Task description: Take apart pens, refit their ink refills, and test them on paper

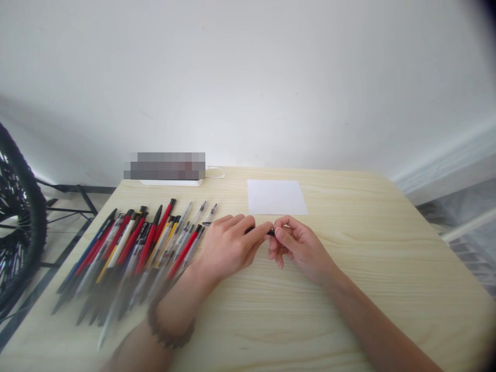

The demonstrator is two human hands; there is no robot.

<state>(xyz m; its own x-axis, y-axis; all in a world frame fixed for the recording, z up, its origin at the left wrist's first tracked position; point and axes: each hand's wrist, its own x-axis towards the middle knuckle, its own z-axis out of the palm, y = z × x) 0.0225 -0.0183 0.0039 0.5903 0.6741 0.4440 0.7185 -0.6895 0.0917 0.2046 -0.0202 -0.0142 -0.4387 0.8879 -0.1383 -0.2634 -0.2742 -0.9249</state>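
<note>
Both my hands meet at the middle of a light wooden table point(349, 310). My left hand point(228, 245) is curled over a dark pen point(270, 232) and grips its barrel. My right hand point(296, 245) pinches the pen's end between thumb and fingers. Only a short black stretch of the pen shows between the hands. A beaded bracelet point(168, 330) sits on my left wrist. A row of several pens point(132, 253), red, blue, yellow, black and clear, lies just left of my left hand.
A white sheet of paper point(276, 197) lies flat beyond my hands. A white power strip point(170, 182) with a cord sits at the table's far edge by the wall. A dark wheel point(19, 222) and black metal frame stand off the table's left side.
</note>
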